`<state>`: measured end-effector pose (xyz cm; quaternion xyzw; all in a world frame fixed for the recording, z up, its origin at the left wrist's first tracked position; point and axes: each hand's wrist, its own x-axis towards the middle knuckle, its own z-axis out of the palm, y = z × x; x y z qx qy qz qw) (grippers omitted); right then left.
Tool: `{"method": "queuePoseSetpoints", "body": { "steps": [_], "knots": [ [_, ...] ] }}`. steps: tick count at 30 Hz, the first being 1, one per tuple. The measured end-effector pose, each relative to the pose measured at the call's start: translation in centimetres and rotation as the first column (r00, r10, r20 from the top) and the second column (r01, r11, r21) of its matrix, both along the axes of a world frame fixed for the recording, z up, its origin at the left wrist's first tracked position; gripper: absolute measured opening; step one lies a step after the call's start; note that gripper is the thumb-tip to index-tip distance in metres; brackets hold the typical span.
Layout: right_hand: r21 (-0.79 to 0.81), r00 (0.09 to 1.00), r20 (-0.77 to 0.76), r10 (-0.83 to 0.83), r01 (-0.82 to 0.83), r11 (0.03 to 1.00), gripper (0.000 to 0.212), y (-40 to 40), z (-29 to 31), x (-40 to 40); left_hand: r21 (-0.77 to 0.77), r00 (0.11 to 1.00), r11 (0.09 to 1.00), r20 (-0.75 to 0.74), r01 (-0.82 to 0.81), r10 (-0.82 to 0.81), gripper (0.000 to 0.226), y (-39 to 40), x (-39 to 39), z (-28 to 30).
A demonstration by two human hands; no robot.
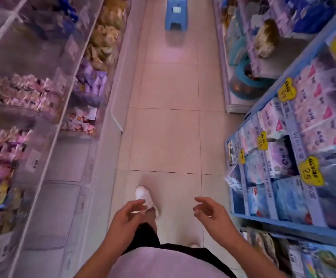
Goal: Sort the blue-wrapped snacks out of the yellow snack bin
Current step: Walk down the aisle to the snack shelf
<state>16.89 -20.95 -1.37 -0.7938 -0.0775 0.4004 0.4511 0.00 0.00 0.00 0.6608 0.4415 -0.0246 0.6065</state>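
Nothing is held by the left hand (126,214) or the right hand (211,212); fingers are loosely spread above the tiled floor (169,127). Clear snack bins (43,93) are seen at left.

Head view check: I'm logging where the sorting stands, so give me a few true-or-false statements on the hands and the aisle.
1. Both hands hold nothing. True: the left hand and right hand hang over the pale tiled floor with loosely curled fingers.
2. The left hand grips a blue-wrapped snack. False: it holds nothing.
3. A blue plastic step stool stands far down the aisle. True.
4. The clear plastic snack bins are on the person's right. False: they line the left; a blue shelf of tissue packs is on the right.
5. A white shoe shows on the floor. True.
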Motion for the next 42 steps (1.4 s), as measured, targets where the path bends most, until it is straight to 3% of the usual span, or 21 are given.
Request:
{"method": "queuePoseSetpoints", "body": {
  "steps": [8, 20, 24, 29, 35, 42],
  "knots": [
    [-0.035, 0.999, 0.010, 0.034, -0.034, 0.999, 0.034, 11.4, 0.5, 10.4, -0.041, 0.994, 0.993, 0.020, 0.112, -0.111, 0.030, 11.2, 11.4, -1.3],
    [0.048, 0.987, 0.043, -0.152, 0.150, 0.987, 0.036, 24.2, 0.8, 29.3, 0.004, 0.986, 0.988, 0.068, 0.153, -0.152, 0.031, 25.6, 33.5, 0.7],
    [0.057, 0.998, -0.010, -0.055, 0.055, 0.997, 0.034, 27.2, 0.5, 38.3, 0.021, 0.996, 0.997, 0.023, 0.081, -0.081, 0.032, 27.5, 41.4, 1.3],
    [0.044, 0.992, 0.041, 0.119, -0.121, 0.992, 0.036, 31.2, 1.4, 49.2, 0.028, 0.996, 0.996, 0.017, 0.086, -0.087, 0.029, 30.8, 50.7, 2.6],
    [0.013, 0.985, 0.065, 0.157, -0.158, 0.987, 0.034, 39.1, 1.3, 60.0, -0.027, 0.999, 0.999, 0.018, -0.031, 0.032, 0.029, 37.5, 59.9, 1.6],
    [-0.015, 0.990, 0.062, 0.126, -0.125, 0.992, 0.033, 51.2, 1.8, 70.0, -0.064, 0.999, 0.997, 0.041, 0.031, -0.028, 0.031, 50.6, 71.0, 0.9]
  ]
}}
